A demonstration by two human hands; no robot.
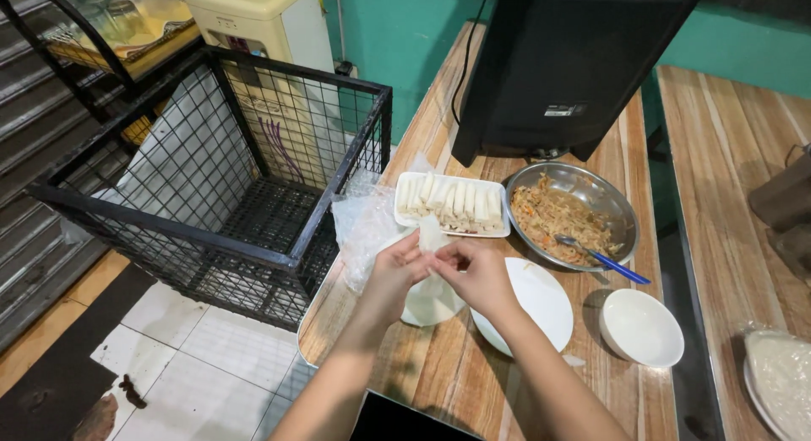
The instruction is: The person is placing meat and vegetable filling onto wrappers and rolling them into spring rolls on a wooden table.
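Both hands were pinching 1 thin white wrapper sheet: left hand and right hand fingertips pressed on its edge, above the wooden table near its left edge. White plate sat just right, tray of rolls behind, filling bowl beside that.

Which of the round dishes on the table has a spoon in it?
The metal bowl of shredded filling; a blue-handled spoon rests in it. The white plate and white bowl hold none.

Looked like a small eatery's prep corner: wooden table, tray of rolled wraps, metal bowl of filling, water dispenser beyond.
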